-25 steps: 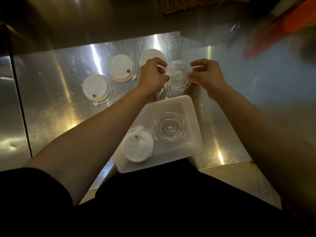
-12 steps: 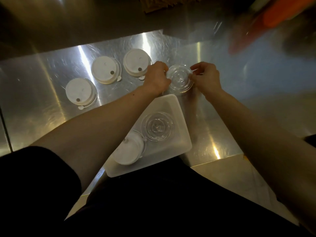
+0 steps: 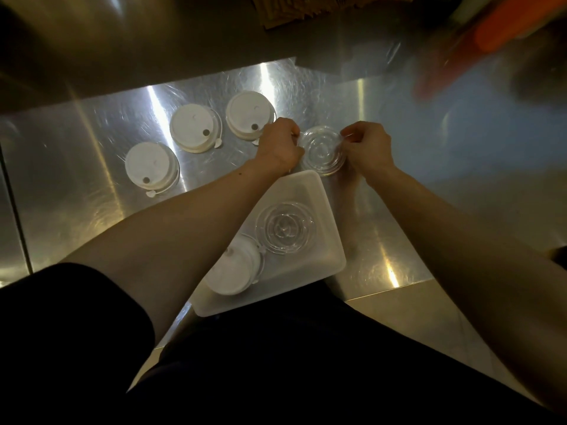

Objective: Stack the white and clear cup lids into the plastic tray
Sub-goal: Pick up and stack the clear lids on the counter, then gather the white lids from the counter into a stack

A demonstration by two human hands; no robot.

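A clear cup lid (image 3: 321,150) is held just beyond the far edge of the plastic tray (image 3: 333,262). My left hand (image 3: 279,145) pinches its left rim and my right hand (image 3: 366,145) pinches its right rim. Inside the tray lie a stack of clear lids (image 3: 286,230) and, partly under my left forearm, a stack of white lids (image 3: 233,271). Three piles of white lids rest on the steel counter to the left: one nearest me (image 3: 151,165), one in the middle (image 3: 194,127) and one farthest (image 3: 250,114), touching my left hand.
The steel counter (image 3: 383,216) ends at a front edge just right of the tray. A blurred orange object (image 3: 491,29) and brown paper (image 3: 306,10) lie at the back. My dark clothing fills the bottom of the view.
The clear lid between my hands sits lower and flatter than a second ago. The view has shifted, so all three white lid piles now show.
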